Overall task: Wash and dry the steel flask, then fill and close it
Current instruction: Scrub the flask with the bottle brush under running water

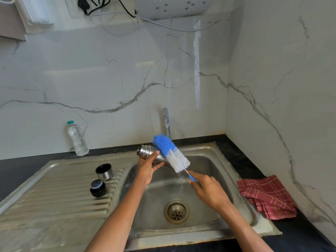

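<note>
Standing at the far left, a plastic bottle (pixel 77 139) holds clear water. A steel cup (pixel 103 171) and black stopper (pixel 97 188) rest on the drainboard (pixel 54 193). Over the sink basin (pixel 209 160), the left hand (pixel 148 167) grips the tilted steel flask (pixel 145 151); the right hand (pixel 209 190) holds a bottle brush (pixel 171 152) against it. A red cloth (pixel 267 196) lies rightmost.

Soft, even daylight fills the scene, glancing pale off the glossy marble wall (pixel 112 79) and the steel sink (pixel 209 160), shadows faint beneath the forearms, while the wide lens bows the edges and the near drainboard (pixel 45 224) smears into blur.
</note>
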Motion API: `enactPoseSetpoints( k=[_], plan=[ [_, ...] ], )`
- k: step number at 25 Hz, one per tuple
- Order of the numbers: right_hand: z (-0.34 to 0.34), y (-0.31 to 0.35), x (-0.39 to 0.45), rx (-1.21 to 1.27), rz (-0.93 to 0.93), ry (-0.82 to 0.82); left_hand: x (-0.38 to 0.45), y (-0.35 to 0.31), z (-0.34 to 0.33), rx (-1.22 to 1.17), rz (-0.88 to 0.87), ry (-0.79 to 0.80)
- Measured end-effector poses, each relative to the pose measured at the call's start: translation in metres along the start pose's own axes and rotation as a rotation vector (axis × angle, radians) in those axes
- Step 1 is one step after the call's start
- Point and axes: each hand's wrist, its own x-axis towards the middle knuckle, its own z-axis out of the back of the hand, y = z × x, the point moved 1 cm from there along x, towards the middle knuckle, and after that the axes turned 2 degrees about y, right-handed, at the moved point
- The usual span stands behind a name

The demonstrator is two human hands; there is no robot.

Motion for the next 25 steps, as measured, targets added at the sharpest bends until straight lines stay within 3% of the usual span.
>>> enactPoseSetpoints(
  k=[2,7,13,16,21,25],
  plan=[
    [-0.001,0.0,0.0,-0.009,0.01,-0.007,-0.002,0.0,-0.005,-0.017,0.028,0.039],
    [0.006,-0.009,-0.001,-0.093,-0.164,-0.011,-0.003,0.0,-0.014,0.002,0.086,0.095],
    [-0.001,0.004,0.001,-0.105,0.068,-0.053,-0.007,0.006,-0.025,0.148,0.075,0.2],
    [0.001,0.001,-0.001,-0.193,0.02,-0.084,-0.008,0.005,-0.027,0.145,0.093,0.202],
    [0.003,-0.014,0.001,-0.304,-0.195,0.018,-0.003,0.001,-0.02,0.222,0.085,0.12],
    [-0.002,-0.006,0.003,-0.135,-0.051,-0.055,0.0,-0.003,-0.015,0.406,0.014,0.07]
  ],
)
